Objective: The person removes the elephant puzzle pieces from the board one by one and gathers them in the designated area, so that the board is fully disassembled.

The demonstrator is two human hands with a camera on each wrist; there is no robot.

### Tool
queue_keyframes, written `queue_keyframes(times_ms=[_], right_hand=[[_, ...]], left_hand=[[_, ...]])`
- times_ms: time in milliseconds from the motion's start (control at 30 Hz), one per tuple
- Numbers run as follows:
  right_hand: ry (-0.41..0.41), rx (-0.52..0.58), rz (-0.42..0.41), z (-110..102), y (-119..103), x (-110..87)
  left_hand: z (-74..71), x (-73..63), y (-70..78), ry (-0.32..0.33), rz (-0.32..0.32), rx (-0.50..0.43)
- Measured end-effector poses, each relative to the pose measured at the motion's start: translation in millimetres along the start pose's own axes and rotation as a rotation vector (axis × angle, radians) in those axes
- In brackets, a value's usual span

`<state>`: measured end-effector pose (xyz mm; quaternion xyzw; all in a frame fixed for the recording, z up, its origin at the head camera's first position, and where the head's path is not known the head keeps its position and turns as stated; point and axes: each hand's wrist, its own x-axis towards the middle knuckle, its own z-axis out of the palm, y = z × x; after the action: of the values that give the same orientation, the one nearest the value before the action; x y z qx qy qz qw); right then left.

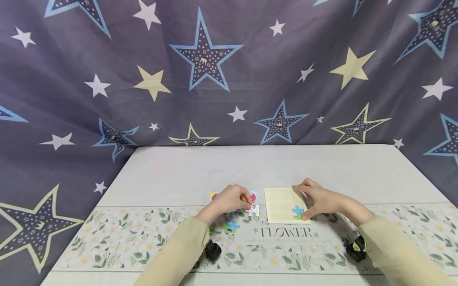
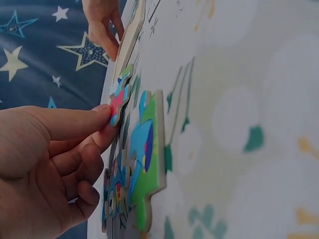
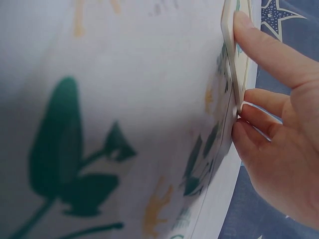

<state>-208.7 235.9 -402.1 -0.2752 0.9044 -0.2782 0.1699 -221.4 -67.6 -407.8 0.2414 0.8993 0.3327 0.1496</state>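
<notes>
My left hand [image 1: 233,198] pinches a jigsaw puzzle piece between thumb and forefinger. In the left wrist view this puzzle piece [image 2: 118,102] is pink, blue and green and stands tilted just above other pieces. My right hand [image 1: 320,199] holds the right side of a shallow wooden puzzle tray [image 1: 279,198]. Its thumb [image 3: 271,52] lies at the tray's near right corner, and the fingers bend against the tray's edge. One blue and green piece [image 1: 297,211] lies inside the tray, in the near right corner.
Loose puzzle pieces [image 1: 231,225] lie left of the tray, partly hidden under my left hand. A floral runner [image 1: 143,238] printed "FLOWER" crosses the white tablecloth [image 1: 171,171]. Behind hangs a dark curtain [image 1: 222,111] with stars.
</notes>
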Motion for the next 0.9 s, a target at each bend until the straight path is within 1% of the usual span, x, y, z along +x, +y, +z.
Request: queue_keyframes(times_ms=[333,467,700,900], right_hand=[[0.002,0.021,-0.011,0.4,0.0,-1.4],[0.003,0.021,-0.01,1.0,0.7,-0.7],[0.01,0.017,-0.018,2.0,1.8,-1.3],[0.016,0.017,-0.026,1.3,1.6,-1.5]], left_hand=[[0.9,-1.2,4.3,0.009,-0.034,-0.024],[1.9,-2.0,4.1,0.015,-0.031,-0.015],[5.3,-0.9,2.6,0.032,-0.003,0.043],[7.6,2.3,9.4,0.06,0.025,0.039]])
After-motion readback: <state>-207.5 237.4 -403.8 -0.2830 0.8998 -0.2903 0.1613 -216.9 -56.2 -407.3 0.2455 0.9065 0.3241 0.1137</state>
